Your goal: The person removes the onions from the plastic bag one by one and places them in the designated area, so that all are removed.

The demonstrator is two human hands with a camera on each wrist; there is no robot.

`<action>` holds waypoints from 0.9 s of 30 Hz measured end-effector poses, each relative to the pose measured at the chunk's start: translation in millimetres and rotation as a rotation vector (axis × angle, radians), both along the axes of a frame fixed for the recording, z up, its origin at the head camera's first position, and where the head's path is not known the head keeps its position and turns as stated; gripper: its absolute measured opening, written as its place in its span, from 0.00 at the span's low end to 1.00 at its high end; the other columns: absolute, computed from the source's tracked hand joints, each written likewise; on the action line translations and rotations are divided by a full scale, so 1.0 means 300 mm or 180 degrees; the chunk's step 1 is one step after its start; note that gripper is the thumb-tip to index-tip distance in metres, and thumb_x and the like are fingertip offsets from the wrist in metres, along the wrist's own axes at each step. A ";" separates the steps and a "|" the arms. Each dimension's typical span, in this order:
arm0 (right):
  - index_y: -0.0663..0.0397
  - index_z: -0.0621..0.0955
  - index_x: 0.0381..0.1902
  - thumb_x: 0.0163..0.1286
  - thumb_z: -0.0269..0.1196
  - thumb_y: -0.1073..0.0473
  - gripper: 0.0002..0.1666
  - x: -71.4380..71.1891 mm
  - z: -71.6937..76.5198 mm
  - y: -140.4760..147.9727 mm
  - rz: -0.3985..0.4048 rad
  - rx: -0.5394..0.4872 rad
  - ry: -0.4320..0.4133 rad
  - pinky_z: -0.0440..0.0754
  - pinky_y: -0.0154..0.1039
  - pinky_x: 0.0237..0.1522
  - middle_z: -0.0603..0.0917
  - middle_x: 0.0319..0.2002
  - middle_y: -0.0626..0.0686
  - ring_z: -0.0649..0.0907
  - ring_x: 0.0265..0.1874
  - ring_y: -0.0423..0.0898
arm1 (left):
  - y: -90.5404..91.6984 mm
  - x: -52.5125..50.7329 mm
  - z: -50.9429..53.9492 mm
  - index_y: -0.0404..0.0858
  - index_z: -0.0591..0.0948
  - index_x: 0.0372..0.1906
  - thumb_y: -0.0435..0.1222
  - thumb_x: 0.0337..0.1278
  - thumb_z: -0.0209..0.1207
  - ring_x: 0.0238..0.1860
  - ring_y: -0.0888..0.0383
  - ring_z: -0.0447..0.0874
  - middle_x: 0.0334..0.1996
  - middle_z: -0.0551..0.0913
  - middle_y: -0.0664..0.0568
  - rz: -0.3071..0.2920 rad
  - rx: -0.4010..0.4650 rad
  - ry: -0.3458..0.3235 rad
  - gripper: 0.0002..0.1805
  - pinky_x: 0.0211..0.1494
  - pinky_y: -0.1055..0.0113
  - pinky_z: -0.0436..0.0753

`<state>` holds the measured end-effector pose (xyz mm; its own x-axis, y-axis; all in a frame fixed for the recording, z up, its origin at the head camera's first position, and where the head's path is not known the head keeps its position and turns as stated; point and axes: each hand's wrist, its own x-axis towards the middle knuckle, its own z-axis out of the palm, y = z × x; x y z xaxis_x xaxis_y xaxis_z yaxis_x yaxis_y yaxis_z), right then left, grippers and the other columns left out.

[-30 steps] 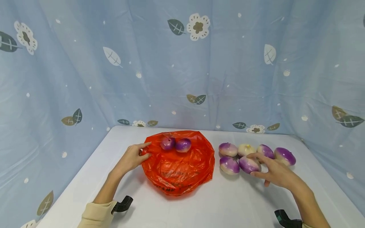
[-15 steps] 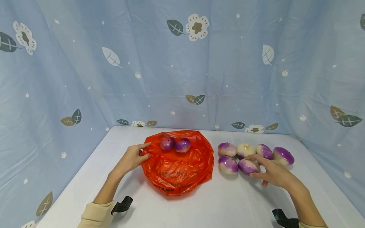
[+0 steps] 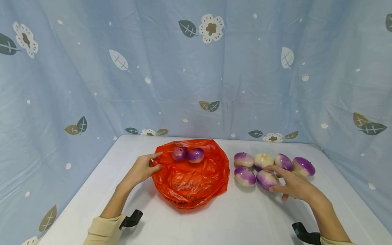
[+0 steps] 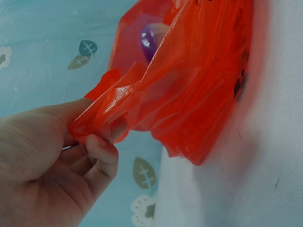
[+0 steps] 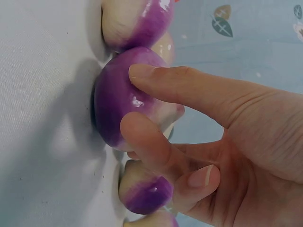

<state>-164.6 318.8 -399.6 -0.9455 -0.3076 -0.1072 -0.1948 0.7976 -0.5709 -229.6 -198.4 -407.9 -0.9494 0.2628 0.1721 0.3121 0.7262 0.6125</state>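
Turnip (image 3: 265, 179) in the front row, right half of the table (image 3: 239, 217): did it actually move just now?

Barely, imo. Compared with a second ago it sits maybe a hair farther from its left neighbour (image 3: 244, 176), possibly turned a touch too. Right hand (image 3: 295, 186) is in about the same spot. So I'd call this the getting-a-hold stage: turnip's down on the table, not lifted, and the bag count is the same.

ok, and the hands? nearest stuff first pls

Closest is a beige sleeve (image 3: 104, 231), plus black wrist pieces (image 3: 131, 221) at both wrists. Right hand comes in from the right, index over the turnip's far top, thumb on its near right side. Looks held between them, but how firmly I can't tell. Left hand (image 3: 142, 170) has the red bag (image 3: 214, 177) pinched at its left rim, thumb and fingers on the plastic.

And past that?

Four more turnips (image 3: 283, 162) lined up behind the front pair, two turnips inside the bag (image 3: 196, 155) toward its far side, then the blue leaf-print curtain (image 3: 183, 85).
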 end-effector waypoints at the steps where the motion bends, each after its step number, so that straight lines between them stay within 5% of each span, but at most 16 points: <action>1: 0.45 0.67 0.67 0.60 0.71 0.52 0.40 -0.001 -0.001 -0.002 -0.0017 0.0017 0.0009 0.76 0.36 0.24 0.77 0.54 0.71 0.80 0.14 0.41 | 0.000 0.000 0.000 0.32 0.76 0.64 0.32 0.58 0.63 0.18 0.59 0.69 0.16 0.70 0.53 0.0000 0.0002 0.0000 0.27 0.20 0.71 0.73; 27: 0.46 0.62 0.71 0.61 0.69 0.49 0.44 0.006 0.017 0.014 -0.0113 -0.0046 -0.0222 0.76 0.41 0.23 0.74 0.57 0.74 0.82 0.15 0.47 | 0.000 -0.002 0.001 0.32 0.76 0.63 0.32 0.58 0.63 0.19 0.59 0.69 0.16 0.71 0.53 -0.0027 0.0006 0.0026 0.27 0.20 0.71 0.73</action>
<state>-162.8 323.1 -394.6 -0.9462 -0.2760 -0.1688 -0.1260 0.7949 -0.5935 -230.2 -198.6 -407.7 -0.9457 0.2704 0.1802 0.3230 0.7224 0.6114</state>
